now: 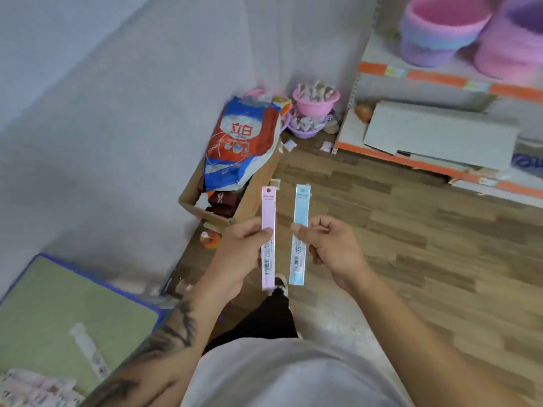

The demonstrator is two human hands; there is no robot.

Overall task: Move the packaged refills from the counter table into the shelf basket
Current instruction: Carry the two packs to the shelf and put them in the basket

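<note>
I have 2 refills in the air mid-carry: my left grip [249, 245] pinches the pink refill [268, 230] at its middle, my right grip [329, 245] pinches the blue refill [300, 230] the same way, both upright and just apart. The bench [58, 312] sits low at my left with 1 more packet [88, 348] on it. By my judgement the next move is a turn right and a lift toward the baskets [440, 30] on the shelf [440, 77]. The floor [411, 230] ahead is open; the cardboard box [211, 207] crowds the left, and the shelf's orange edge juts out.
</note>
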